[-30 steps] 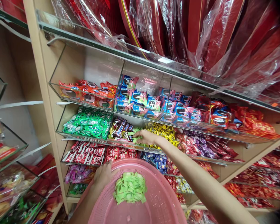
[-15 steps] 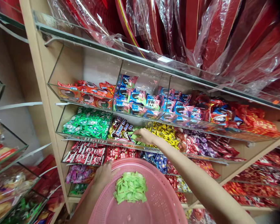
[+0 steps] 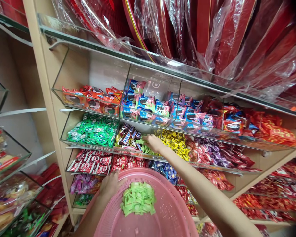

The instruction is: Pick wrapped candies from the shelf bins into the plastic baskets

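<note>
My left hand (image 3: pixel 109 185) grips the far left rim of a pink plastic basket (image 3: pixel 167 210), fingers curled over the edge. A pile of light green candy packets (image 3: pixel 137 198) lies in the basket. My right hand (image 3: pixel 154 143) reaches into a clear shelf bin, fingers curled down among light green packets (image 3: pixel 146 148) that lie between the brown chocolate bars (image 3: pixel 128 136) and the yellow candies (image 3: pixel 175 141). Whether its fingers hold any packet is hidden.
Tilted glass bins on a wooden shelf unit (image 3: pixel 51 108) hold bright green candies (image 3: pixel 93 130), blue cookie packs (image 3: pixel 148 103), red wafer packs (image 3: pixel 91 163) and red and purple sweets (image 3: pixel 212 153). Red items wrapped in plastic (image 3: pixel 199 33) stand on top. More bins stand at the left (image 3: pixel 5 164).
My right hand has pushed slightly deeper and rightward into the bin of light green packets. The left hand and basket have stayed put.
</note>
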A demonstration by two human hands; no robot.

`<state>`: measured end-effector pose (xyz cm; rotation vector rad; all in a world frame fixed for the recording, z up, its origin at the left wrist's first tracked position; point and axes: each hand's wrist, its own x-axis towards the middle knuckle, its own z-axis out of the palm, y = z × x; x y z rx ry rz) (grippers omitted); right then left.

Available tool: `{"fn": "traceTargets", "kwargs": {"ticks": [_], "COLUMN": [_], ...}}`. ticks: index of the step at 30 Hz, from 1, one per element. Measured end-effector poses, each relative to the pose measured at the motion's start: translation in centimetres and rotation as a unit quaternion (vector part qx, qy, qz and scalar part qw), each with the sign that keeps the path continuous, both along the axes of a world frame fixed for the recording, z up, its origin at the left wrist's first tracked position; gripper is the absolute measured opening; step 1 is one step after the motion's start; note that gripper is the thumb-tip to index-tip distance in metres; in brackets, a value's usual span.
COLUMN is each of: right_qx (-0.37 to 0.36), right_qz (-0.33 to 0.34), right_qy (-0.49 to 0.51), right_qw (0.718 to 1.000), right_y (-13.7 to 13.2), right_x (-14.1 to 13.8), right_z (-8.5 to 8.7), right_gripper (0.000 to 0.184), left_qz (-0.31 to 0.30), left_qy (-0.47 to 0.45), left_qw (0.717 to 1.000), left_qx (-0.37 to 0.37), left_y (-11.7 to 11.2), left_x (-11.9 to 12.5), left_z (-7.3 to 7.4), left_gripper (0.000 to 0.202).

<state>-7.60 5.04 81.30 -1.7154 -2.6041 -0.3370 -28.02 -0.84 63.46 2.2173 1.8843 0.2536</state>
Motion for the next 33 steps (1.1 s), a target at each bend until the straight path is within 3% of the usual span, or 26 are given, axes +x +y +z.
{"fn": "traceTargets", "kwargs": {"ticks": [11, 16, 21, 24, 27, 33], "right_qx": [0.026, 0.057, 0.1, 0.08, 0.028, -0.027], "right_qz": [-0.005, 0.025, 0.085, 0.1, 0.083, -0.022], "right_qy": [0.001, 0.099, 0.26, 0.324, 0.344, 0.232], "right_qw": [1.0, 0.993, 0.957, 0.937, 0.935, 0.972], "right_y": [-1.1, -1.7, -6.0, -9.3, -11.7, -13.6], "right_x": [-0.5, 0.0, 0.6, 0.9, 1.3, 2.5], "right_z": [-0.5, -0.3, -0.9, -3.0, -6.8, -14.3], "right_gripper": [0.029, 0.028, 0.03, 0.027, 0.021, 0.011], "left_qz": [0.0, 0.003, -0.004, -0.009, -0.01, -0.001], "left_qy": [0.012, 0.017, 0.026, 0.028, 0.025, 0.011], "left_qw": [1.0, 1.0, 1.0, 1.0, 1.0, 1.0], "left_qx": [-0.003, -0.013, 0.0, -0.001, -0.001, -0.01], "left_y": [0.0, -0.1, 0.1, 0.2, 0.2, 0.1], "left_x": [0.0, 0.2, 0.2, 0.2, 0.2, 0.2], "left_z": [-0.1, 0.6, 0.5, 0.3, 0.2, 0.3], "left_gripper": [0.058, 0.06, 0.06, 0.058, 0.057, 0.061]}}
